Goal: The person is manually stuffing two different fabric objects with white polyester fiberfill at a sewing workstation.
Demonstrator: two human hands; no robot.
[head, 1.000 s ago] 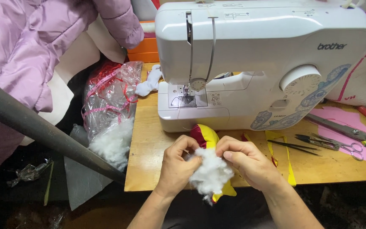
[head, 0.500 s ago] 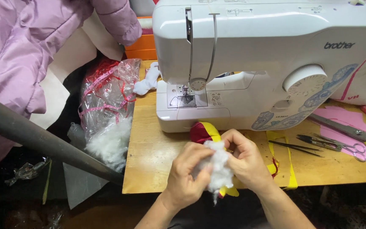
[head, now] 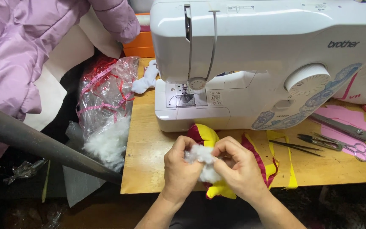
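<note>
Squishing that white stuffing [head: 202, 161] down smaller than a second ago, both your hands pinching it.
Left hand [head: 181, 169] and right hand [head: 240, 169] hold it over the yellow-and-maroon fabric piece [head: 210, 138], at the table [head: 145, 144] edge.

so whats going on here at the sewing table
A person sits at a wooden table in front of a white sewing machine. Both the left hand and the right hand pinch a tuft of white stuffing over a small yellow and dark red fabric piece. A clear bag of stuffing hangs off the table's left edge; scissors lie to the right.
</note>
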